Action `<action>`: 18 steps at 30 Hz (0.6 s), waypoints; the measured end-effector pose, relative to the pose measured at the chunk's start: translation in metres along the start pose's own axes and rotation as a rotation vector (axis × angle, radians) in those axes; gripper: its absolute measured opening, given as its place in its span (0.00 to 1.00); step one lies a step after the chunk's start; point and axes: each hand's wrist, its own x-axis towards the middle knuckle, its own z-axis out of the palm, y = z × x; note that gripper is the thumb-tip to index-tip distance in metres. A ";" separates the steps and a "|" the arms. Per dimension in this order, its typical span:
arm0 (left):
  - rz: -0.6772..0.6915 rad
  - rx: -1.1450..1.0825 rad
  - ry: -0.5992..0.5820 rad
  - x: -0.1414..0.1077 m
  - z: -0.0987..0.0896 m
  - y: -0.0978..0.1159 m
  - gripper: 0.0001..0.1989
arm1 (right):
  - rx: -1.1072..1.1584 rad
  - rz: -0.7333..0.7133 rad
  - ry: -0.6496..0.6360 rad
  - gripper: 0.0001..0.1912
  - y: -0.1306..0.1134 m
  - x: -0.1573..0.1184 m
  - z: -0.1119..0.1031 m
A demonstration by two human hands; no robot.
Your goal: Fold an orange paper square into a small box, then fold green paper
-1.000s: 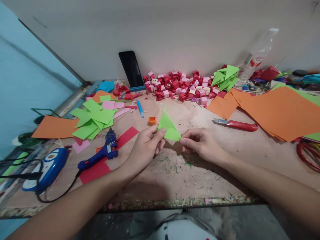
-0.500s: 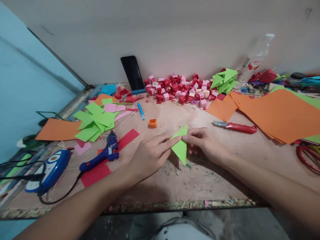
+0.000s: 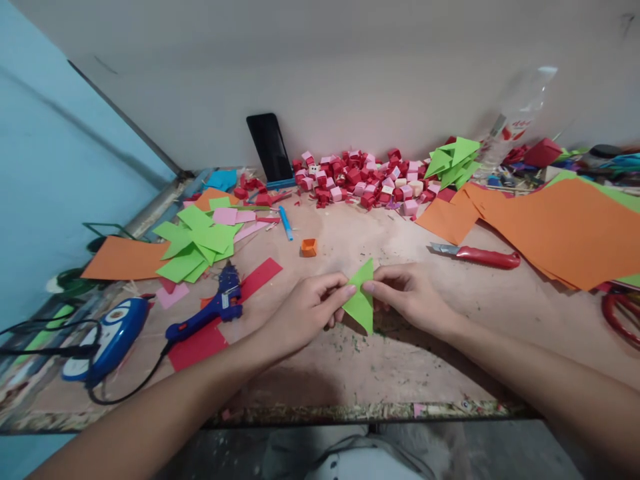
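Note:
A green paper triangle [image 3: 361,308], folded, is held between both hands a little above the tabletop. My left hand [image 3: 315,303] pinches its left corner, thumb on top and fingers beneath. At the long right edge my right hand [image 3: 413,293] grips it between thumb and fingers; those fingertips are partly hidden behind the paper. Just beyond the hands sits a small open orange paper box [image 3: 309,247]. A blue pen-like stick [image 3: 285,223] lies behind it.
A glue gun [image 3: 225,300] with its cord and a blue-white device [image 3: 107,337] lie left. Green paper pieces [image 3: 200,237] are piled behind them. Right are a red-handled cutter knife [image 3: 487,257] and orange sheets [image 3: 565,227]. Red and pink paper cubes [image 3: 360,177] line the wall beside a phone [image 3: 270,148].
My left hand has gone from fingers laid across the green paper to a thumb-on-top pinch at its left corner. The right hand stays on the paper's edge. The view has shifted slightly.

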 end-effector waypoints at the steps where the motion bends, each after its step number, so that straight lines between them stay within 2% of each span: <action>1: -0.008 0.011 -0.008 0.000 0.000 0.000 0.20 | 0.011 0.004 -0.004 0.20 -0.001 0.001 0.000; 7: -0.007 0.101 -0.036 -0.002 0.000 0.001 0.21 | -0.016 0.017 0.040 0.20 -0.004 0.002 -0.001; 18: -0.039 0.070 -0.064 0.002 0.004 0.001 0.19 | 0.036 0.082 0.073 0.19 0.002 0.003 0.007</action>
